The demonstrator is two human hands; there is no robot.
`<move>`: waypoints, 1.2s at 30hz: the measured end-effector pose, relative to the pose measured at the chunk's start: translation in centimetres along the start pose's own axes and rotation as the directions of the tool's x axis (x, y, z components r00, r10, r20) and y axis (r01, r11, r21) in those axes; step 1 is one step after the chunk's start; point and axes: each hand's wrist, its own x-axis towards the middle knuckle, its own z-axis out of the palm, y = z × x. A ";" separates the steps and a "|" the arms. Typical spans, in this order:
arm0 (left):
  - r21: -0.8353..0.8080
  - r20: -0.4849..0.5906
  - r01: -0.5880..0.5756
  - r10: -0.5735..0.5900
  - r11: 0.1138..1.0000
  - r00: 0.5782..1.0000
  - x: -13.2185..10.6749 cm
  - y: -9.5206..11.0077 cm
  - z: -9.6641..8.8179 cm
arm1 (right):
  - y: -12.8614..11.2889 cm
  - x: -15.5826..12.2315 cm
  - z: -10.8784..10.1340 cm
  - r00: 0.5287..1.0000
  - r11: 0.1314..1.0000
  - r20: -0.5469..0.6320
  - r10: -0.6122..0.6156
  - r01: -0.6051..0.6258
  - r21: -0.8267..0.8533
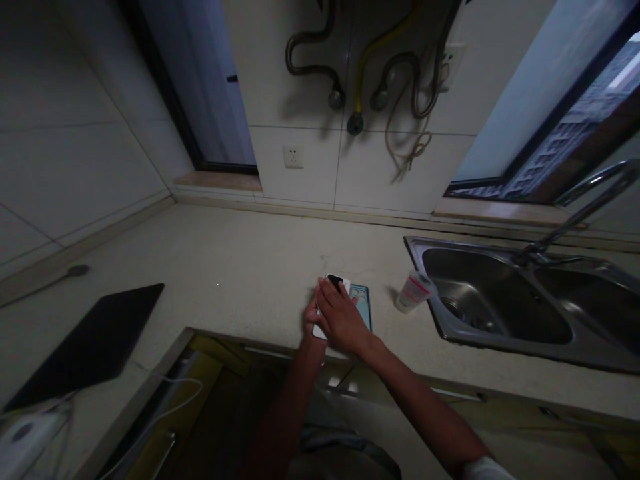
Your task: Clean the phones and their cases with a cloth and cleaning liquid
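A white phone with a black panel at its far end is between my hands, over the countertop. My left hand grips it from the left side, fingers partly hidden. Laid across its top, my right hand presses with closed fingers and covers most of the phone. Just right of it, a teal phone or phone case with several round camera rings lies on the counter, partly under my right hand. Whether the two items touch cannot be made out.
A plastic cup stands beside the double steel sink with its tap. At left lie a black panel, a white device and a cable. Pipes hang on the tiled wall above the counter.
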 end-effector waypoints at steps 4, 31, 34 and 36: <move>-0.134 0.038 0.037 -0.032 0.990 0.999 -0.5 1.2 0.9 | 0.9 0.2 0.2 0.995 0.998 -0.069 0.066 -0.067 -0.007; -0.165 0.026 0.260 -0.259 0.951 0.966 -0.6 1.2 0.4 | 5.7 2.9 -1.7 0.907 0.940 -0.389 0.164 -0.024 0.340; -0.185 0.036 0.229 -0.226 0.956 0.973 0.0 1.1 0.3 | 4.9 3.2 -1.5 0.906 0.958 -0.413 0.095 0.029 0.285; -0.222 0.047 0.182 -0.176 0.958 0.983 0.2 1.1 0.3 | 4.5 3.2 -1.3 0.903 0.968 -0.427 0.049 0.063 0.243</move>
